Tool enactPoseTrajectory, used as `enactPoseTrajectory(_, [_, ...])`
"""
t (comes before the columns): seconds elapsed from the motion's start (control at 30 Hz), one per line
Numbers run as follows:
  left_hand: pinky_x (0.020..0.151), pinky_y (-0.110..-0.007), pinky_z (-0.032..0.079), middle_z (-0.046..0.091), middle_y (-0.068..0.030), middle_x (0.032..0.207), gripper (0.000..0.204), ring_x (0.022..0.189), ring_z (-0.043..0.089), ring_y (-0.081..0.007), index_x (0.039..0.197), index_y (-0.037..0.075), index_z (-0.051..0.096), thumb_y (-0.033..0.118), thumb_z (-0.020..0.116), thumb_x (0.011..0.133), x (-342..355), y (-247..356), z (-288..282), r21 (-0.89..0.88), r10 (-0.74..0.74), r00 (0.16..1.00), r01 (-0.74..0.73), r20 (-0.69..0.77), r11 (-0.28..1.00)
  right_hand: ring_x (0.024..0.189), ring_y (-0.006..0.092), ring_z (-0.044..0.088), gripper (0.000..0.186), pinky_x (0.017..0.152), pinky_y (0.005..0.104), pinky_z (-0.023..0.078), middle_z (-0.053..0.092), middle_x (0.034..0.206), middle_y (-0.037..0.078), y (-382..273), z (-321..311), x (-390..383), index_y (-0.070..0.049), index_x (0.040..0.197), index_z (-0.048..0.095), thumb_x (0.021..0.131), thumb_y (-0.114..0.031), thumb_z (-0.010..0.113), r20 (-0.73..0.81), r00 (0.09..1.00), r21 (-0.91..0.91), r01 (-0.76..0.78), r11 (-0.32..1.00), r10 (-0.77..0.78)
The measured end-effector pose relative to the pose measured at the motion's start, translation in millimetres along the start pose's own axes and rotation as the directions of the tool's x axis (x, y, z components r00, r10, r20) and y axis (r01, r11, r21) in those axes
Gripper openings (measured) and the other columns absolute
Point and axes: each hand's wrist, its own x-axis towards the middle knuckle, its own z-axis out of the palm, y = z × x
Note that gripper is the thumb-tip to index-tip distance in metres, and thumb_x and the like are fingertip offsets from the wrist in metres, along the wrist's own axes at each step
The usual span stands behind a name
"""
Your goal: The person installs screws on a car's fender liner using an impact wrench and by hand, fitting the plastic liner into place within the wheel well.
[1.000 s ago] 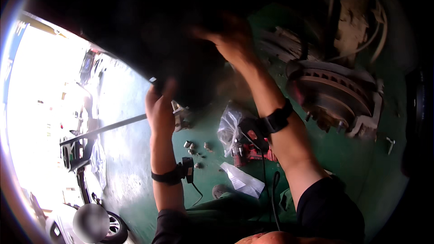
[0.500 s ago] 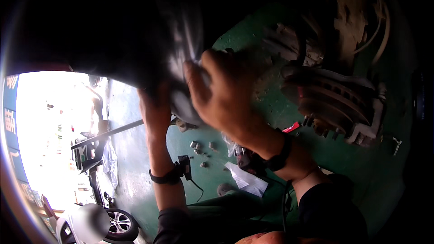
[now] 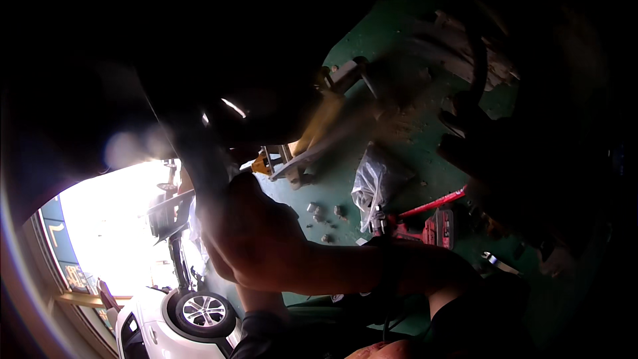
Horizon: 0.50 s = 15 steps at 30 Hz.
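My right hand (image 3: 262, 233) is in shadow at centre left, its fingers curled against a dark panel (image 3: 193, 153) that reaches up into the black underside of a vehicle. What exactly it grips I cannot make out. Behind it my left hand (image 3: 232, 272) is mostly hidden, with its forearm showing below. To the right of my hands lie small metal pieces (image 3: 317, 214), a clear plastic bag (image 3: 372, 183) and a red power tool (image 3: 435, 229) with a red bar beside it. A yellow metal item (image 3: 262, 165) shows just above my right hand.
At the right, brake parts (image 3: 478, 159) hang in deep shadow, with a small metal tool (image 3: 498, 262) on the green floor (image 3: 332, 199) nearby. At the lower left, a white car (image 3: 159, 326) stands before a bright opening.
My right hand has moved left and down, now covering my left hand. The view has shifted and darkened over the brake parts, and more of the white car shows.
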Motion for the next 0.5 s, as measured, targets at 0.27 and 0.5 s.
enactPoseTrajectory(0.27, [0.099, -0.042, 0.046, 0.062, -0.0225, 0.125, 0.055, 0.113, 0.061, -0.0315, 0.143, -0.003, 0.038, 0.026, 0.06, 0.102, -1.6, 1.6, -9.5, 0.039, -0.031, 0.999, 0.031, 0.006, 0.999, 0.061, 0.0234, 0.054, 0.015, 0.052, 0.0345, 0.044, 0.053, 0.074, 0.009, 0.6, 10.9, 3.3, -0.005, 0.085, 0.058, 0.083, -0.011, 0.071, 0.066, 0.998, 0.158, -0.021, 0.987, 0.011])
enactPoseTrajectory(0.5, [0.1, -0.042, 0.045, 0.06, -0.0227, 0.126, 0.056, 0.113, 0.06, -0.0311, 0.145, -0.003, 0.034, 0.026, 0.058, 0.103, 0.6, 0.0, -4.7, 0.036, -0.045, 0.999, 0.044, 0.016, 0.998, 0.061, 0.0237, 0.055, 0.016, 0.052, 0.035, 0.045, 0.054, 0.075, 0.009, 10.6, 12.7, 5.3, -0.005, 0.085, 0.058, 0.081, -0.012, 0.072, 0.106, 0.994, 0.217, -0.041, 0.975, 0.018])
